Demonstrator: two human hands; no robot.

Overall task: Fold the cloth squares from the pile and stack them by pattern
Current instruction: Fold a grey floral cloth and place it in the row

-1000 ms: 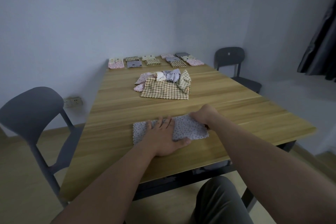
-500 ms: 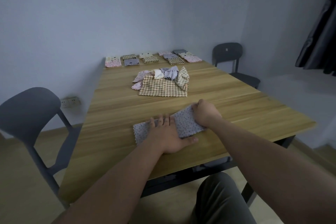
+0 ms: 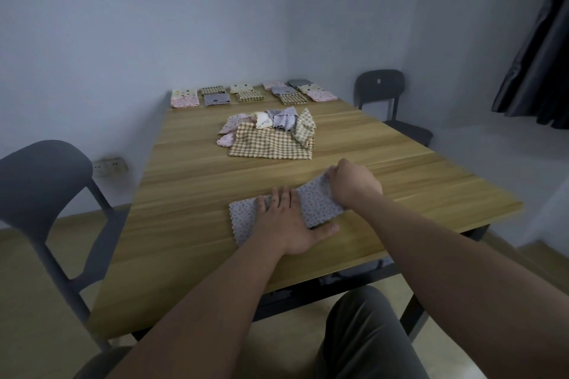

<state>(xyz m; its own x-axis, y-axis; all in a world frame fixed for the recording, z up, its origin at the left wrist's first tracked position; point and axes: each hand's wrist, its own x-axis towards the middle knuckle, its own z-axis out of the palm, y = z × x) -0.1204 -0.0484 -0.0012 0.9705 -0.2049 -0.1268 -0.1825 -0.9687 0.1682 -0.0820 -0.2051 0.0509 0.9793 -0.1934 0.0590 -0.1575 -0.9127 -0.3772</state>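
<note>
Since one second ago, my right hand (image 3: 354, 183) has lifted the right end of the dotted cloth (image 3: 318, 204) off the table (image 3: 184, 209) and brought it leftward, so that end now stands raised and slanted instead of lying flat.

Finding: my left hand (image 3: 286, 221) lies flat on the cloth's middle, fingers straight and close together, thumb splayed out onto the wood. Judged purpose: it anchors the lower layer and marks the crease line, so the moving end turns over at my fingers.

Finding: my right hand's fingers are curled over the raised edge and pinch it. The fingertips are hidden behind the knuckles, so the exact hold cannot be confirmed.

Location: the cloth sits near the table's front edge, well apart from the unfolded pile (image 3: 271, 135) at mid-table. The folded stacks (image 3: 252, 92) line the far edge, presumably kept clear of the working area.

Assessment: the fold is in progress and the cloth is not yet stacked.
</note>
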